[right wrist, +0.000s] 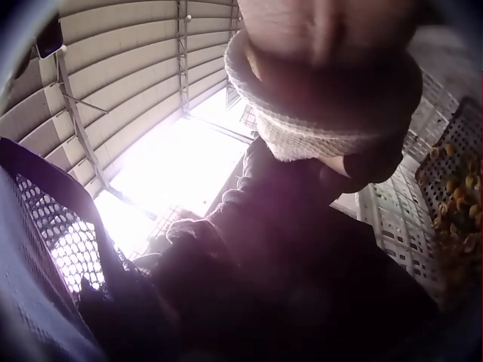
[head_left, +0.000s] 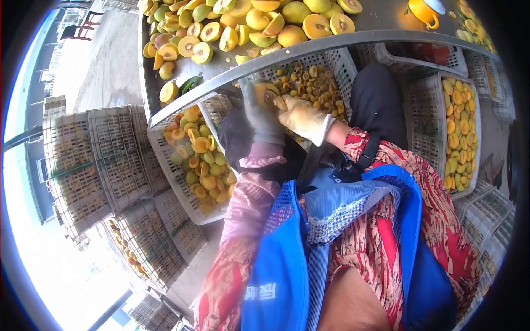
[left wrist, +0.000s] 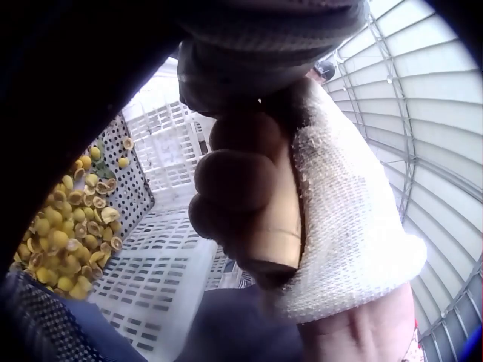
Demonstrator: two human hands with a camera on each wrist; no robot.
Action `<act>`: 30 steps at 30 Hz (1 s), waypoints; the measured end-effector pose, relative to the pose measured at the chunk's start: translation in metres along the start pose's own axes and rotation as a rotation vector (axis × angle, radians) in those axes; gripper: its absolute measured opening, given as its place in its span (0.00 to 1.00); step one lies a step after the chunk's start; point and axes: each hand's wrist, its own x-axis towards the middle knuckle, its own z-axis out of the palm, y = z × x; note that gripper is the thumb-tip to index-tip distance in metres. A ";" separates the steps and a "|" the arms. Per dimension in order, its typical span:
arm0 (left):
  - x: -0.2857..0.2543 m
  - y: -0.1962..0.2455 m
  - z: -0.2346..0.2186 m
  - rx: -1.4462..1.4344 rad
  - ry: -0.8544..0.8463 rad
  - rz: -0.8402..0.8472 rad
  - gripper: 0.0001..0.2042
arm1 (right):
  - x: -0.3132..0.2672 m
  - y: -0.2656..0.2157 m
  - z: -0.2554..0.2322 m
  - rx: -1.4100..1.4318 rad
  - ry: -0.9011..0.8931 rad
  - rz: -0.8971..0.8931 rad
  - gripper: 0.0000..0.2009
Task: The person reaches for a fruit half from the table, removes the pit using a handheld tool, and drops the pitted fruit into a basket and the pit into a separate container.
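In the head view, the left hand [head_left: 260,110], in a blurred grey glove, holds a yellow fruit piece [head_left: 267,94] over the crates; its fingers show only partly. Close against its right side is the right hand [head_left: 305,118], in a stained whitish glove. From the left wrist view, the right hand [left wrist: 332,196] curls bare fingertips round a wooden handle [left wrist: 278,234]; whatever is at the handle's far end is hidden. The left glove [left wrist: 264,64] is above it. The right wrist view shows the right glove's cuff [right wrist: 324,128] and a dark sleeve, with the fingers mostly hidden.
A metal table [head_left: 221,69] with cut yellow fruit borders the hands, its rim just beyond them. Below stand a crate [head_left: 342,63] of small fruit pieces, a left crate [head_left: 196,212] of halves and a right crate [head_left: 476,138]. Stacked crates [head_left: 72,165] rise at left.
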 end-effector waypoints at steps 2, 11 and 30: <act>-0.002 0.003 0.004 0.026 -0.063 0.037 0.24 | -0.001 0.008 0.008 -0.007 0.048 -0.045 0.21; -0.002 0.000 0.002 0.154 0.077 0.132 0.21 | -0.016 -0.027 -0.008 -0.031 0.041 0.131 0.21; -0.012 0.007 0.003 0.009 -0.011 0.008 0.22 | -0.014 -0.011 -0.004 0.019 0.042 0.029 0.20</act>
